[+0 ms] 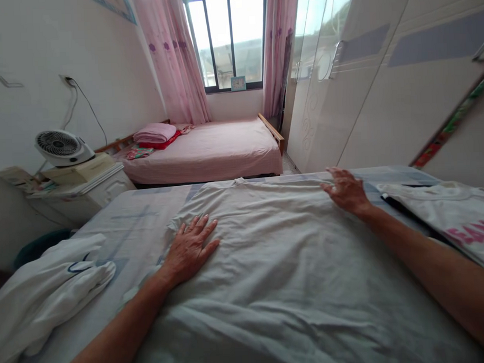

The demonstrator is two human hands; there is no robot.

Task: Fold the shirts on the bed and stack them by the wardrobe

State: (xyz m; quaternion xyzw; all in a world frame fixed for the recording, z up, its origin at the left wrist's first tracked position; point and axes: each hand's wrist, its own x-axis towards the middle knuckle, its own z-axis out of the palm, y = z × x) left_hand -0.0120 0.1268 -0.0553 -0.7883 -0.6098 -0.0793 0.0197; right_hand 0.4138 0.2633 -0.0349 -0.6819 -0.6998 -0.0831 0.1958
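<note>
A pale grey-white T-shirt (268,239) lies spread over the near bed, its neckline at the far side and wrinkles running across its lower half. My left hand (191,249) rests flat on the shirt's left part, fingers spread. Over at the upper right, my right hand (345,191) is at the shirt's far edge near the sleeve, fingers extended and apart; whether it touches the fabric is hard to tell. Neither hand grips anything.
White clothing with dark blue trim (51,289) lies bunched at left. Folded garments with pink lettering (461,211) lie at right. Beyond are a pink-covered bed (225,145), a fan (62,148) on a cabinet (103,186), and a white wardrobe (354,103).
</note>
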